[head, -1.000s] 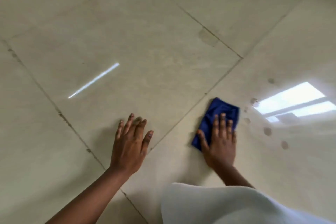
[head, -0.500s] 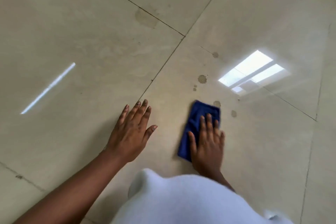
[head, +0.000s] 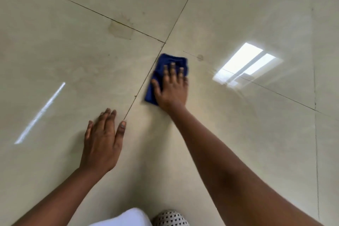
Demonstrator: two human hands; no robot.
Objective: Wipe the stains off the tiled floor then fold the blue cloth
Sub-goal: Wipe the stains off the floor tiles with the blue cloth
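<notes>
- Blue cloth (head: 169,71) lies under the flat, straight-fingered right hand (head: 171,88), mid-wipe.
- Left hand (head: 102,145) rests open on the tiled floor (head: 238,134).
- Stains (head: 200,57) remain; folding not yet begun.

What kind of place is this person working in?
Probably an indoor room, though which room can't be told. The glossy beige tiled floor has dark grout lines, and it mirrors a bright window reflection. Nothing else of the room shows.

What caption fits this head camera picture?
Right hand presses blue cloth on tiled floor; left hand rests flat.
</notes>
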